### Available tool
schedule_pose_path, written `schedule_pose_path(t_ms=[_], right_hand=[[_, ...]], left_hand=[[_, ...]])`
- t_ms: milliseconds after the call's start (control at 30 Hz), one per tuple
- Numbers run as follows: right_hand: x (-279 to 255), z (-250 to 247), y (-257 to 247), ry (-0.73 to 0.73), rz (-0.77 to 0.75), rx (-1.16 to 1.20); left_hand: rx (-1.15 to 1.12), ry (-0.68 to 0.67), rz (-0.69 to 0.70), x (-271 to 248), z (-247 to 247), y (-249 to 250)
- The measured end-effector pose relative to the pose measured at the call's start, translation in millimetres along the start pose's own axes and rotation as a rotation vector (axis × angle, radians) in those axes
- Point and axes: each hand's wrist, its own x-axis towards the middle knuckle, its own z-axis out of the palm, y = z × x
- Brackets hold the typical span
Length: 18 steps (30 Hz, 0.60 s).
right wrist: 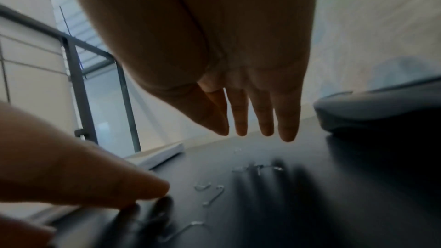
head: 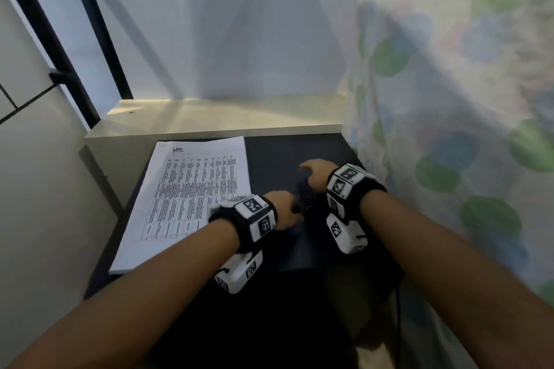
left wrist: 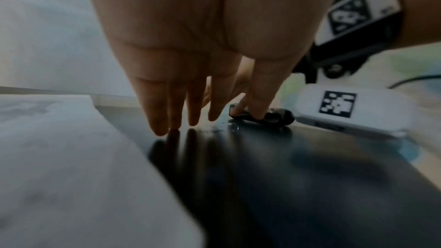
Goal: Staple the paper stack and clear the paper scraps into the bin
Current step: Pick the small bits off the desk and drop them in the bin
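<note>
A printed paper stack (head: pixel 192 189) lies on the left of the black table (head: pixel 299 147); its edge shows in the wrist views (left wrist: pixel 59 157) (right wrist: pixel 164 153). A small black stapler (left wrist: pixel 276 118) lies right of the stack, hard to make out in the head view. My left hand (head: pixel 295 213) (left wrist: pixel 210 123) points its straight fingers down at the table, and its thumb rests on the stapler. Just beyond it, my right hand (head: pixel 308 169) (right wrist: pixel 257 133) hovers with straight fingers over several loose bent staples (right wrist: pixel 210 190) and holds nothing.
A flowered curtain (head: pixel 449 99) hangs close along the table's right side. A white ledge (head: pixel 224 117) runs behind the table and a black metal frame (head: pixel 90 39) stands at the back left. A grey rounded object (right wrist: pixel 381 108) sits to the right.
</note>
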Motion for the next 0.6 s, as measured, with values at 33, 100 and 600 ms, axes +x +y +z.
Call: schedule_pose_path(t_ms=[33, 100, 600], right_hand=[[9.2, 3.2, -1.4, -0.007, -0.006, -0.026], [25.1, 9.4, -4.0, -0.004, -0.017, -0.072], [-25.3, -3.7, 14.4, -0.048, -0.071, -0.104]], left_hand=[[0.008, -0.010, 0.007, 5.1, 3.5, 0.0], [0.038, -0.014, 0.014, 13.5, 6.9, -1.9], [0.034, 0.039, -0.063, 36.8, -12.3, -7.1]])
